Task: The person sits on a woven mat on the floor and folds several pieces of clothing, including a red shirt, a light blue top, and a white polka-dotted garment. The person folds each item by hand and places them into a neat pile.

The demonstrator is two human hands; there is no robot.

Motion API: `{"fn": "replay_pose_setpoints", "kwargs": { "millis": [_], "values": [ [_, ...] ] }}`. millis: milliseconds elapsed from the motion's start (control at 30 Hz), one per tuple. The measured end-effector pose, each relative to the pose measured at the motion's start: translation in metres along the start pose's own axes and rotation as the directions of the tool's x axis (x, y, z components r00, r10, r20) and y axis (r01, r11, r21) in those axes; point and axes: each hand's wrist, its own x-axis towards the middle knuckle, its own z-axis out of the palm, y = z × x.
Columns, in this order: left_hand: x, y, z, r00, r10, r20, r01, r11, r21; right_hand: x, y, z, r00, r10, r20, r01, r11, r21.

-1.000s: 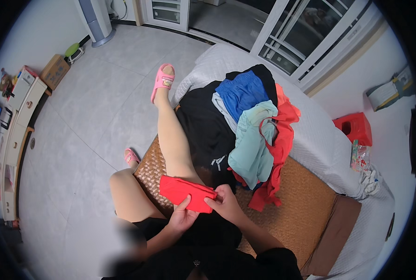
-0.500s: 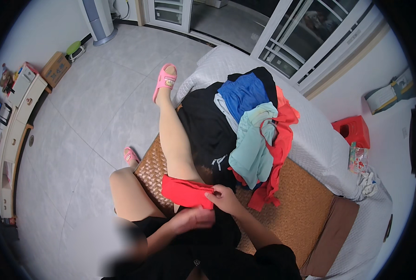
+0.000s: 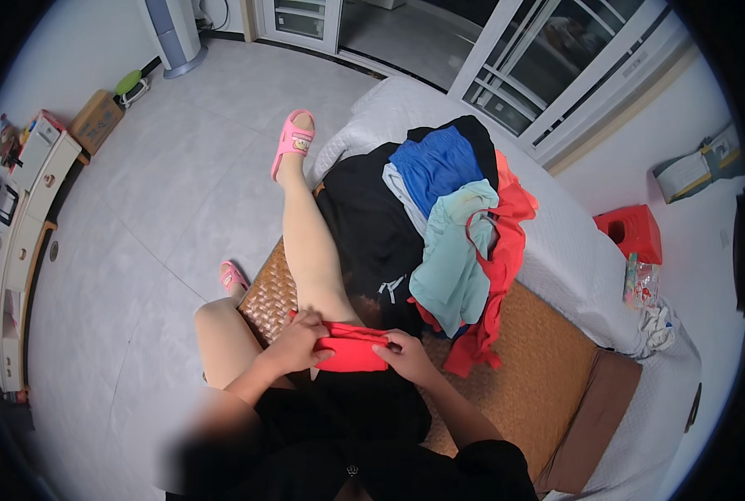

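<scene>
Beside the big loose heap of black, blue, mint-green and red fabric clothes [image 3: 452, 230], and across the person's outstretched leg [image 3: 310, 242], the folded rectangle of bright red soft cloth [image 3: 352, 359] is lying where uneven pulling or a loosening pinch could be skewing its layers or spilling it open. It is looking slightly rumpled along its upper edge (inner folds are hiding), while the left hand [image 3: 298, 341] and right hand [image 3: 405, 356] are pinching its opposite ends, fingers nearly closed.
</scene>
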Motion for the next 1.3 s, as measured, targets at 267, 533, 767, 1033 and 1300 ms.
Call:
{"fn": "replay_pose_setpoints", "kwargs": {
  "millis": [267,533,767,1033,1300],
  "values": [
    [-0.001,-0.016,0.007,0.984,-0.171,-0.053,0.164,0.979,-0.124,0.003,0.003,0.004,0.998,-0.051,-0.045,0.056,0.992,0.110],
    [0.003,-0.011,-0.011,0.920,-0.362,0.147,0.386,0.787,-0.480,0.005,0.032,0.006,0.993,0.109,-0.056,-0.100,0.985,0.142],
    [-0.018,0.005,0.034,0.959,0.053,-0.280,-0.041,0.998,0.049,0.010,0.033,0.010,0.930,0.364,0.047,-0.321,0.743,0.587],
    [-0.009,0.054,0.039,0.895,-0.258,-0.365,0.015,0.834,-0.551,0.008,-0.039,-0.003,0.934,0.210,0.287,-0.356,0.516,0.779],
    [-0.028,0.064,-0.052,0.947,-0.290,0.141,0.206,0.207,-0.956,0.037,-0.101,0.002,0.782,-0.241,0.575,-0.148,0.824,0.547]
  ]
}}
